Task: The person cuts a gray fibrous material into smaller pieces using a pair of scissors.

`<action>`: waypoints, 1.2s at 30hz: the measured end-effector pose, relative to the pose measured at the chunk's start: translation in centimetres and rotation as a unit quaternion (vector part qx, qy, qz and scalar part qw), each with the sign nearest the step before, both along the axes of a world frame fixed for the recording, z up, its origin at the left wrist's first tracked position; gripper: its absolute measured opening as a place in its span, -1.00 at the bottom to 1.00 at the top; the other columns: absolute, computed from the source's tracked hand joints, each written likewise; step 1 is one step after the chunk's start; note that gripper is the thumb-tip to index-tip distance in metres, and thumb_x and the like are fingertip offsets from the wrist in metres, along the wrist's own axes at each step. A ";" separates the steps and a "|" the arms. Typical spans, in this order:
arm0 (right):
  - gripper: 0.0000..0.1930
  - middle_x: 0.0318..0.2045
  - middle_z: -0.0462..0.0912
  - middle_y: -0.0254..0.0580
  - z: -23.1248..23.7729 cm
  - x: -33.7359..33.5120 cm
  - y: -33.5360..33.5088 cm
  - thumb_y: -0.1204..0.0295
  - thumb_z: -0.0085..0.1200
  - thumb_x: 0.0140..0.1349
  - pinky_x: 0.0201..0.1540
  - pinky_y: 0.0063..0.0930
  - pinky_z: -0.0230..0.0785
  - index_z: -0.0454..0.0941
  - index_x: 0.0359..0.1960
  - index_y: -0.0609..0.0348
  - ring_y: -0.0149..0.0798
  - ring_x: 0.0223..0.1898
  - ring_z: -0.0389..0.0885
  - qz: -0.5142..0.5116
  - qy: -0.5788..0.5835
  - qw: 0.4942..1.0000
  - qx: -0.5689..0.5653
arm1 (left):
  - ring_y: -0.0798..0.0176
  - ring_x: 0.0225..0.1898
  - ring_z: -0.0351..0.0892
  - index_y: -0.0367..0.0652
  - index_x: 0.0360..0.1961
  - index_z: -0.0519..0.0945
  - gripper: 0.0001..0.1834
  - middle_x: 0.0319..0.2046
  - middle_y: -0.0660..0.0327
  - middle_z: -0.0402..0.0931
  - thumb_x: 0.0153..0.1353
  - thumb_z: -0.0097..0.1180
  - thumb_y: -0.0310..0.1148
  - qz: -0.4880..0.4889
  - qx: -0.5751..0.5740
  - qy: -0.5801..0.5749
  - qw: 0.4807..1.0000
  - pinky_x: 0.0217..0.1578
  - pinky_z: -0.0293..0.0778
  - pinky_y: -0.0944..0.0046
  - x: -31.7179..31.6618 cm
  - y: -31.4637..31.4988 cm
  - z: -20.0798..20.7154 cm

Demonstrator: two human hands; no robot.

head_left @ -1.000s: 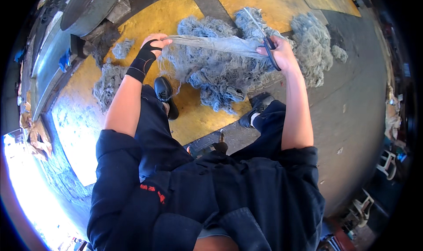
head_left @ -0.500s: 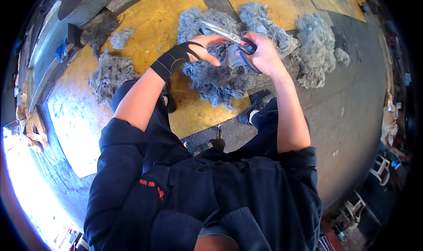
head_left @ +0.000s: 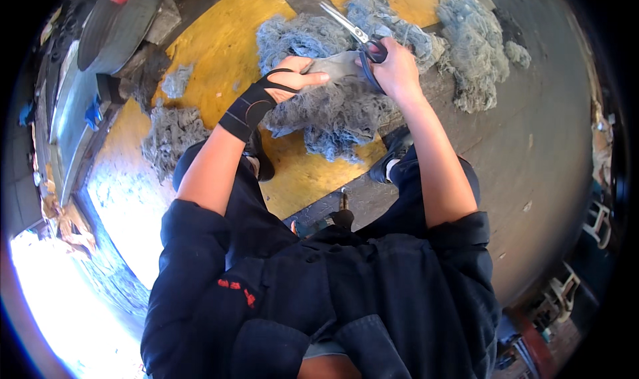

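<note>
Scissors [head_left: 360, 34] — in right hand [head_left: 399, 72]

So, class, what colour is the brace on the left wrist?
The wrist brace is black, best seen in the head view.

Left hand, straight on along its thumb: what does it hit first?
Beyond the grey cloth it holds, the left hand would probably meet the black scissors handle in the right hand; depth is unclear.
</note>
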State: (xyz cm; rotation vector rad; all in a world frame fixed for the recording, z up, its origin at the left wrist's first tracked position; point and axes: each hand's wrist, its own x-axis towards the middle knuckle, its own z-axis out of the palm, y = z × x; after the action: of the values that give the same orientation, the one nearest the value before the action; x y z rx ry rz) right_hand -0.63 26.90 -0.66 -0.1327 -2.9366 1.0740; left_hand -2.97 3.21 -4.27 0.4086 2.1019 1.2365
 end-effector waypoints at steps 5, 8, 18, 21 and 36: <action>-0.42 -0.59 0.58 -0.16 0.4 0.7 0.5 -0.07 0.33 -0.13 -0.45 -0.43 0.42 0.50 -0.49 0.31 -0.29 -0.55 0.57 -0.025 0.042 0.993 -0.111 | 0.41 -0.33 0.53 -0.30 -0.20 0.58 -0.72 -0.36 0.24 0.59 0.22 0.10 -0.27 0.048 0.135 -0.127 0.982 -0.29 0.41 0.41 -0.6 -1.1 0.1; -0.38 -0.70 0.51 -0.25 1.4 2.7 -0.6 -0.18 0.25 -0.09 -0.63 -0.50 0.33 0.51 -0.56 0.27 -0.39 -0.72 0.45 0.014 -0.175 0.933 -0.314 | 0.43 -0.37 0.53 -0.30 -0.16 0.56 -0.70 -0.37 0.24 0.59 0.25 0.07 -0.26 0.092 0.150 -0.163 0.971 -0.34 0.41 0.44 -0.6 -2.1 0.7; -0.20 -0.67 0.37 -0.35 -2.3 8.5 -3.5 -0.49 -0.17 -0.06 -0.67 -0.59 0.12 0.38 -0.63 0.16 -0.48 -0.74 0.26 0.147 -0.469 0.738 -0.463 | 0.53 -0.49 0.46 -0.24 -0.10 0.50 -0.69 -0.42 0.35 0.53 0.31 -0.05 -0.22 0.128 0.072 -0.160 0.976 -0.55 0.25 0.55 -0.5 -4.9 2.1; -0.24 -0.68 0.34 -0.35 -2.2 8.4 -3.6 -0.43 -0.21 0.03 -0.65 -0.58 0.10 0.38 -0.62 0.15 -0.47 -0.72 0.25 0.171 -0.486 0.734 -0.443 | 0.56 -0.52 0.43 -0.24 -0.09 0.50 -0.69 -0.42 0.37 0.53 0.32 -0.07 -0.22 0.158 0.077 -0.172 0.969 -0.60 0.20 0.58 0.0 -4.7 2.9; -0.26 -0.72 0.26 -0.41 -2.8 8.7 -5.1 -0.49 -0.18 -0.05 -0.68 -0.58 0.07 0.25 -0.70 0.02 -0.47 -0.73 0.21 0.163 -0.496 0.681 -0.512 | 0.55 -0.53 0.44 -0.24 -0.06 0.47 -0.69 -0.36 0.33 0.55 0.32 -0.08 -0.24 0.145 0.136 -0.173 0.965 -0.62 0.19 0.59 0.8 -3.5 4.6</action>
State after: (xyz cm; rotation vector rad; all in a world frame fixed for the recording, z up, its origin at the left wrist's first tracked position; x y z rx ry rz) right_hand 8.07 21.85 -3.50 -0.2486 -2.4070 3.5315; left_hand -2.20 -0.33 0.33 -0.0079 1.7394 1.6446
